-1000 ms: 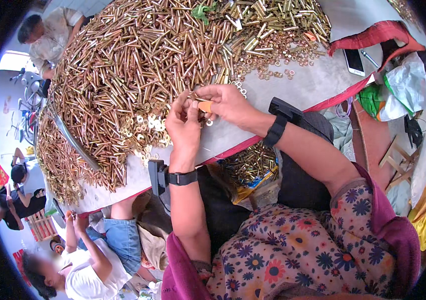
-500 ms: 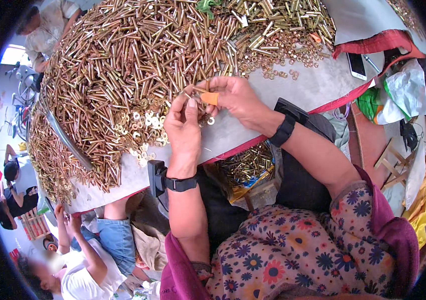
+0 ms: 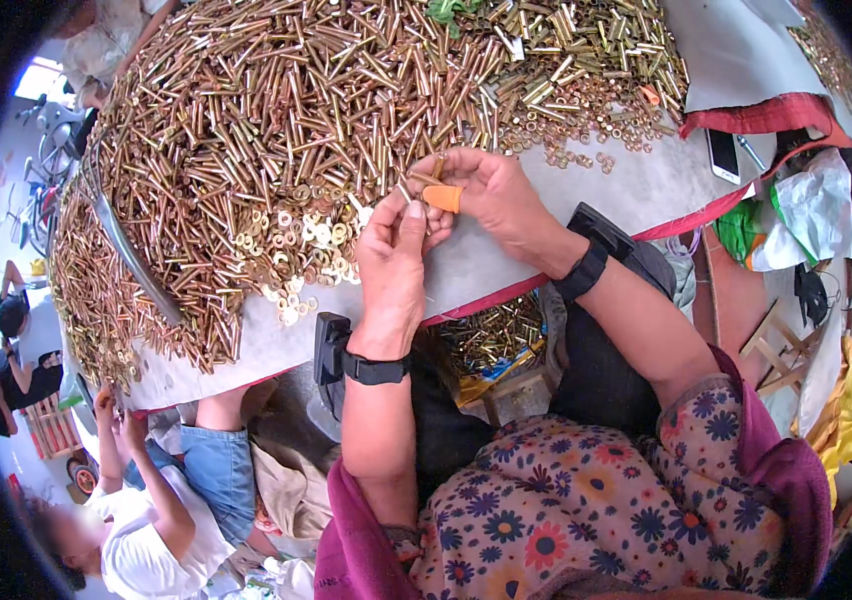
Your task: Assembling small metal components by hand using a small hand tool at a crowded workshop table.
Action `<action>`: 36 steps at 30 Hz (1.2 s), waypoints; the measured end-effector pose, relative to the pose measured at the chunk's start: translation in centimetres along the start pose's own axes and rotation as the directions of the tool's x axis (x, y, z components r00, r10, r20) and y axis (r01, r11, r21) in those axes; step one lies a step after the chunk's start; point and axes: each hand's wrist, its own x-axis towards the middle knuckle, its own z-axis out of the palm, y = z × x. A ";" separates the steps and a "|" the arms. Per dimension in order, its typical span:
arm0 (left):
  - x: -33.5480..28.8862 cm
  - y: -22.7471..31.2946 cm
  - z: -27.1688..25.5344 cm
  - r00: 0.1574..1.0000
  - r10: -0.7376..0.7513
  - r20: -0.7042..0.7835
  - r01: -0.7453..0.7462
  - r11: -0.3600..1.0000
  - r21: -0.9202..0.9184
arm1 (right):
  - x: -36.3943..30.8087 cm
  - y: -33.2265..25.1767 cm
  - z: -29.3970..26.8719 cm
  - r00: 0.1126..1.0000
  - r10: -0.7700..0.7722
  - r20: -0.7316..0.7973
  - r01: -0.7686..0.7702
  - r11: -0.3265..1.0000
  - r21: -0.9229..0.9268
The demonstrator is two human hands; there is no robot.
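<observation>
Both my hands meet at the near edge of a large heap of brass-coloured metal rods [image 3: 276,150]. My left hand [image 3: 392,262] is closed, pinching a slim brass-coloured metal rod [image 3: 404,188] between thumb and fingers. My right hand [image 3: 508,205] wears an orange finger cot [image 3: 443,198] and is closed at the same spot, with a brass-coloured piece [image 3: 438,166] showing between its fingers. Fingers cover most of both pieces, so whether they are joined cannot be seen. Flat washers [image 3: 291,240] lie loose left of my left hand.
Small copper-coloured nuts [image 3: 576,135] and hollow sleeves [image 3: 566,60] lie on the pale table cover [image 3: 636,185]. A curved grey strip [image 3: 131,255] rests on the heap. A phone [image 3: 723,155] lies at right. More rods fill a container [image 3: 496,335] below the edge. A co-worker [image 3: 161,525] sits at left.
The whole view has shifted slightly, so my hands appear a little farther right. They stay together with the metal pieces between their fingers.
</observation>
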 end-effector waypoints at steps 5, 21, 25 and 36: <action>1.1 -1.0 -0.4 0.998 0.064 0.025 -0.067 0.987 0.148 | 0.3 0.0 -0.1 0.999 -0.026 -0.022 0.026 1.000 0.000; 1.8 0.0 0.1 0.970 0.242 -0.026 -0.206 0.873 0.443 | 0.2 -0.9 -1.0 0.981 -0.078 -0.179 0.052 0.988 -0.148; 1.5 0.2 -0.2 0.994 0.099 -0.051 -0.083 0.965 0.248 | 0.0 -0.6 -1.0 0.989 -0.037 -0.146 -0.007 0.958 -0.287; 0.5 -0.3 0.6 0.999 0.023 -0.030 -0.021 0.998 0.056 | -0.2 -0.3 0.3 0.983 -0.159 -0.090 0.100 0.883 -0.459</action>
